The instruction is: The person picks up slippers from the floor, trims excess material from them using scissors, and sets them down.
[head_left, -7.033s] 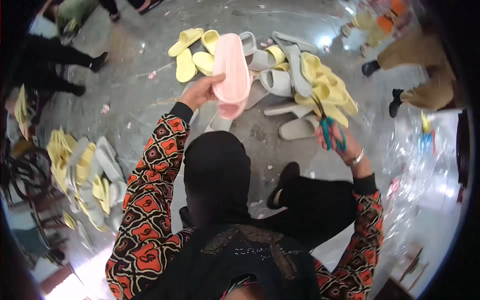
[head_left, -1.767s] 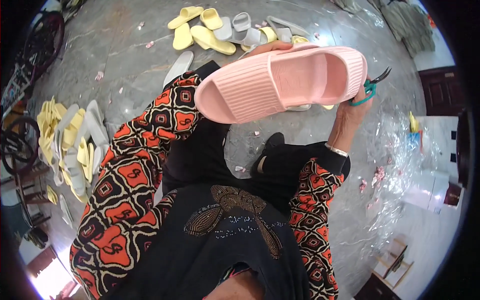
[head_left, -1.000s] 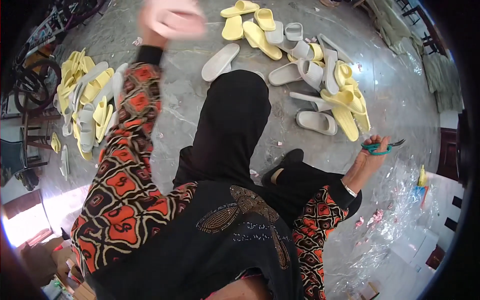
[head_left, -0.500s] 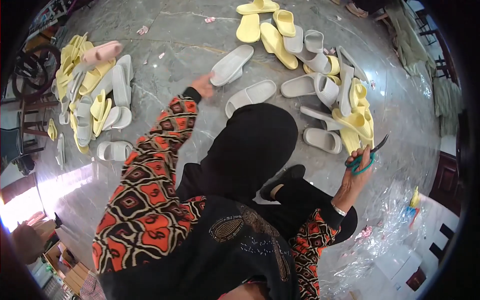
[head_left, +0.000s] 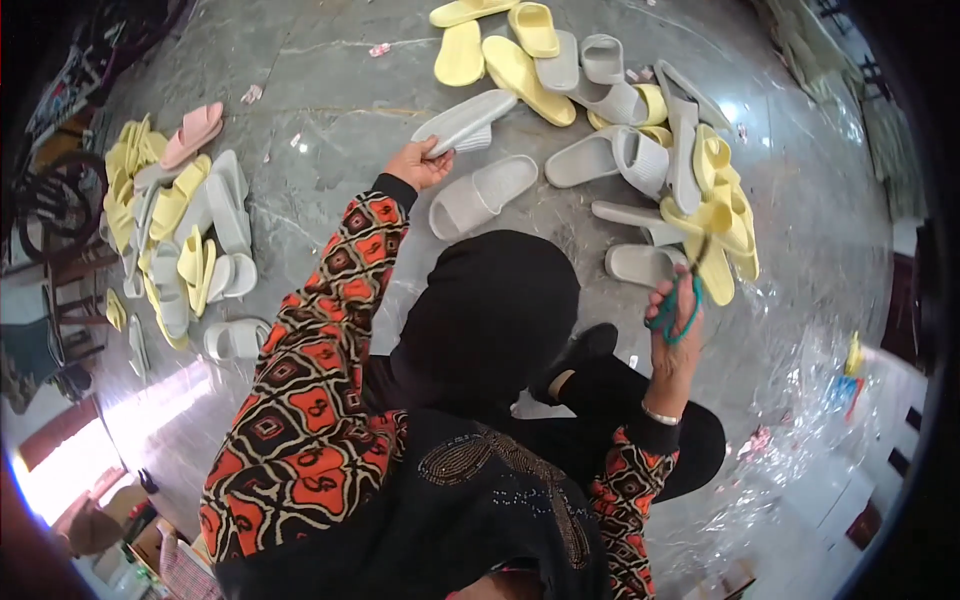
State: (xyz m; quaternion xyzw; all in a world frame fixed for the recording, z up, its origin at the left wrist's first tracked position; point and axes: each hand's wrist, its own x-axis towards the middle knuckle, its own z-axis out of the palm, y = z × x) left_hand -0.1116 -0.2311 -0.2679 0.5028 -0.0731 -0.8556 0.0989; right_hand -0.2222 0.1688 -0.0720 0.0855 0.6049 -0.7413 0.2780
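the right hand point(head_left: 681, 335) is curled round teal-handled scissors point(head_left: 663, 318), their blurred blades pointing toward a heap of yellow and grey slippers point(head_left: 685, 185). just beyond a grey slipper point(head_left: 468, 207) lying on the floor point(head_left: 340, 180), the left hand point(head_left: 420, 166) pinches the near end of a tilted pale slipper point(head_left: 463, 118), and farther off, several yellow slippers point(head_left: 528, 85) lie close together

Bicycle point(head_left: 62, 206) far left; clear plastic point(head_left: 798, 405) right.
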